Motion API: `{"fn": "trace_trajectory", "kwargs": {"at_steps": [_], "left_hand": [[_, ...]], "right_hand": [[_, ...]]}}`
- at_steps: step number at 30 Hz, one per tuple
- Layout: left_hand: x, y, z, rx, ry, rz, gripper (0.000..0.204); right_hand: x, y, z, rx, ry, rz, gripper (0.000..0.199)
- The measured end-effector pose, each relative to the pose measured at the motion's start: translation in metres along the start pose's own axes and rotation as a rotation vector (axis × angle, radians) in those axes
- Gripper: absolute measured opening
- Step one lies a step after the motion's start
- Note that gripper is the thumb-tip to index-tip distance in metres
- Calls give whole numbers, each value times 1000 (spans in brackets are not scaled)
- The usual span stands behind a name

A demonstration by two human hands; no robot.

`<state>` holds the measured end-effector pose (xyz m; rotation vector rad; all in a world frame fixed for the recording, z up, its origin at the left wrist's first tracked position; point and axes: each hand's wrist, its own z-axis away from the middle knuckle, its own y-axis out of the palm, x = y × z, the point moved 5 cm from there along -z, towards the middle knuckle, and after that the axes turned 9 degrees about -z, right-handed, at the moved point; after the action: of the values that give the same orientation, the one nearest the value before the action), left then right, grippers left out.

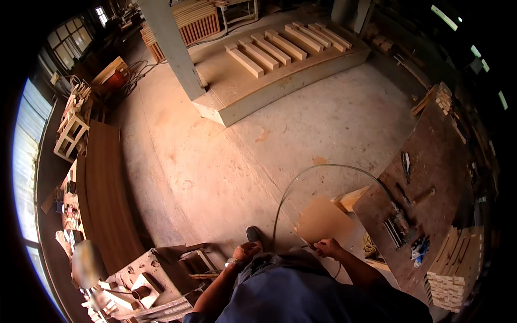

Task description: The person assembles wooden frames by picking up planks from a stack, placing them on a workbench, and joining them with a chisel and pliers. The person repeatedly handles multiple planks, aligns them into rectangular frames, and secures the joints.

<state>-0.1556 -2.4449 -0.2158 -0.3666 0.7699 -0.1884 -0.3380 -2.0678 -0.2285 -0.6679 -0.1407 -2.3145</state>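
Observation:
Both hands hang in front of my waist, close to the dark clothing. My left hand (245,252), with a watch or band at its wrist, is closed, fingers curled inward; whatever it might hold is hidden. On the other side my right hand (327,247) has its fingers pinched together, and anything between them is too small to make out. A brown board (326,219) lies low just beyond the right hand. On the workbench (431,161) to my right rests a nail gun (399,223) joined to a curving air hose (323,166). Pliers (405,167) and a hammer (424,196) lie near it.
Several light wooden bars (264,51) lie in a row on a low platform (291,81) ahead, beside a grey post (172,48). Stacked wood strips (455,266) stand at the lower right. A cluttered wooden stand (156,274) is at the lower left, long brown panels (107,188) beyond it.

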Motion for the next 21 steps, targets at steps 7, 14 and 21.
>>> {"fn": "trace_trajectory", "kwargs": {"at_steps": [7,14,21], "left_hand": [[-22,-146,-96,-142,9,-105,53],[-34,-148,-193,29,57,-173,46],[78,-191,-311,230,-219,-665,46]], "right_hand": [[42,12,-25,-168,101,-162,41],[63,6,-92,-108,252,-41,40],[219,-52,-174,-145,279,79,42]]}}
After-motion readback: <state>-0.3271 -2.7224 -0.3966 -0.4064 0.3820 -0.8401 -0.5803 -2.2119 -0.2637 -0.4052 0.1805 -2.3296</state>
